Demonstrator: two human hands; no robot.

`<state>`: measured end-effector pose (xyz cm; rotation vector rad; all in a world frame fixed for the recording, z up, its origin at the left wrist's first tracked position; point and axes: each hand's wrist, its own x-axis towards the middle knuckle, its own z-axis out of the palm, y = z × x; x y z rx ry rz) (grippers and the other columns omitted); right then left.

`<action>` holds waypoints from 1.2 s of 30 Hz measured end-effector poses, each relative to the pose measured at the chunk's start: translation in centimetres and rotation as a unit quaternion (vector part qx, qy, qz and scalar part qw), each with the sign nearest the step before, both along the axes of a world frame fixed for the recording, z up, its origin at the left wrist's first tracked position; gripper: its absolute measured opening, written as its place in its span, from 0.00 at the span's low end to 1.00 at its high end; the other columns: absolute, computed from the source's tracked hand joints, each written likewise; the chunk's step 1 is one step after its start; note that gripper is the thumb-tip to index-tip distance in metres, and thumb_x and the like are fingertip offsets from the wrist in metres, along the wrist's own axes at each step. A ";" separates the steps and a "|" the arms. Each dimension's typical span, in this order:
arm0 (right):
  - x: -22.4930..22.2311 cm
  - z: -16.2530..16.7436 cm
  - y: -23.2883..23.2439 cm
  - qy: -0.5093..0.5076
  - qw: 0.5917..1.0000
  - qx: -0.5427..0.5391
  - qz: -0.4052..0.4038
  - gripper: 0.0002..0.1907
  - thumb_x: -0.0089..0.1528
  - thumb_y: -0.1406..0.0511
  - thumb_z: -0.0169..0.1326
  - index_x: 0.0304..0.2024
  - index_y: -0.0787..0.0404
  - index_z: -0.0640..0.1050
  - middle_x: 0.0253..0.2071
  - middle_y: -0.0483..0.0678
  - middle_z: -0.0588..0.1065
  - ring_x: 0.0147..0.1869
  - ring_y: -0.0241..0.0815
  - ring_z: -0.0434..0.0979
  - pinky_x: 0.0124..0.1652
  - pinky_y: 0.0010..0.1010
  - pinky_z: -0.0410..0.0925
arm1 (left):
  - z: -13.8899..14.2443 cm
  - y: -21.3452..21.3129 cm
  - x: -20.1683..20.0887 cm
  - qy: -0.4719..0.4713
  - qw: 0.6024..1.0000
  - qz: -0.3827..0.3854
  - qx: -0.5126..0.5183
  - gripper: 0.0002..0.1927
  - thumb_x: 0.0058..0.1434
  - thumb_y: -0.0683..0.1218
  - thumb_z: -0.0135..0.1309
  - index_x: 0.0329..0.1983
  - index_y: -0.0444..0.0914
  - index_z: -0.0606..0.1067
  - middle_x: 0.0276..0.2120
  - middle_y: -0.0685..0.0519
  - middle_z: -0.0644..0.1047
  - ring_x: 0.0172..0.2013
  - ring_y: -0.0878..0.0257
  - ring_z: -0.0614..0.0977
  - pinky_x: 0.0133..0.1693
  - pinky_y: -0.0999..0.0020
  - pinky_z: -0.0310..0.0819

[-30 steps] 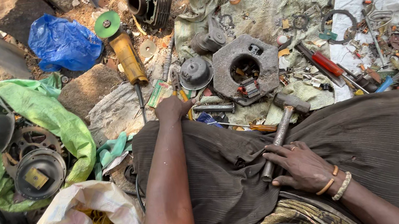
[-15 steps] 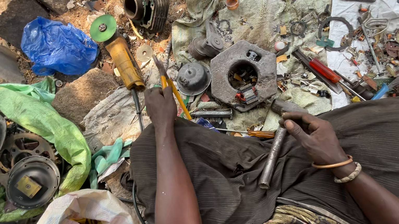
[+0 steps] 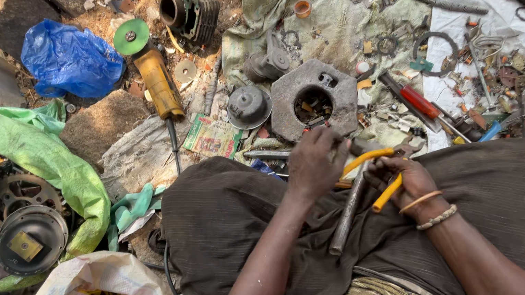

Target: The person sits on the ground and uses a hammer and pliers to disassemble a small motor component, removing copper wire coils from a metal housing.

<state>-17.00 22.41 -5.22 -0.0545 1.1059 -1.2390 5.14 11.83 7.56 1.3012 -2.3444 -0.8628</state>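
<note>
Dirt ground [image 3: 99,123]; grey cloth [image 3: 328,27], yellow grinder [image 3: 158,83], blue bag [image 3: 70,58]

Both hands, left hand [image 3: 312,164] and right hand [image 3: 402,178], hold yellow-handled metal pliers [image 3: 378,175] (over the lap), near a grey metal rod [image 3: 348,211].
</note>
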 end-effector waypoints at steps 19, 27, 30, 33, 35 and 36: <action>8.4 3.5 0.2 -0.098 0.992 -0.043 0.066 0.20 0.73 0.64 0.54 0.64 0.67 0.67 0.46 0.55 0.78 0.43 0.41 0.76 0.34 0.26 0.71 | -0.5 -2.1 12.8 0.365 0.924 0.045 0.102 0.40 0.48 0.49 0.76 0.63 0.38 0.73 0.56 0.46 0.71 0.57 0.56 0.78 0.58 0.62 0.78; 15.5 4.8 0.9 0.004 0.987 -0.018 0.161 0.29 0.63 0.67 0.57 0.67 0.58 0.68 0.38 0.51 0.78 0.40 0.40 0.79 0.32 0.26 0.71 | -3.4 -1.9 18.3 0.648 0.642 0.169 0.373 0.39 0.48 0.47 0.74 0.63 0.37 0.70 0.45 0.52 0.79 0.44 0.60 0.81 0.47 0.62 0.77; 18.8 6.2 1.0 0.069 0.978 0.061 0.187 0.29 0.61 0.69 0.56 0.66 0.55 0.67 0.41 0.49 0.79 0.44 0.41 0.79 0.42 0.31 0.74 | -6.5 -3.0 19.2 0.675 0.607 0.162 0.387 0.35 0.58 0.50 0.69 0.66 0.37 0.69 0.45 0.53 0.78 0.44 0.62 0.79 0.46 0.63 0.76; 20.6 7.7 -0.1 0.199 0.953 0.067 0.219 0.27 0.64 0.67 0.54 0.66 0.59 0.66 0.45 0.50 0.79 0.48 0.41 0.78 0.47 0.33 0.73 | -8.2 -3.9 20.4 0.727 0.507 0.131 0.445 0.36 0.65 0.65 0.51 0.64 0.33 0.70 0.47 0.47 0.80 0.42 0.60 0.81 0.43 0.64 0.77; 21.2 8.7 -0.4 0.264 0.935 0.025 0.234 0.28 0.67 0.64 0.51 0.70 0.56 0.66 0.43 0.50 0.78 0.46 0.40 0.75 0.45 0.33 0.70 | -8.6 -4.3 20.8 0.734 0.486 0.116 0.459 0.40 0.70 0.71 0.39 0.64 0.32 0.71 0.47 0.45 0.81 0.41 0.59 0.81 0.43 0.65 0.76; 21.5 9.0 -0.4 0.272 0.929 0.021 0.248 0.28 0.66 0.63 0.49 0.70 0.54 0.65 0.43 0.49 0.79 0.47 0.39 0.77 0.44 0.33 0.71 | -8.7 -4.3 20.8 0.725 0.510 0.109 0.450 0.40 0.74 0.71 0.34 0.66 0.33 0.70 0.47 0.45 0.80 0.42 0.59 0.80 0.44 0.65 0.76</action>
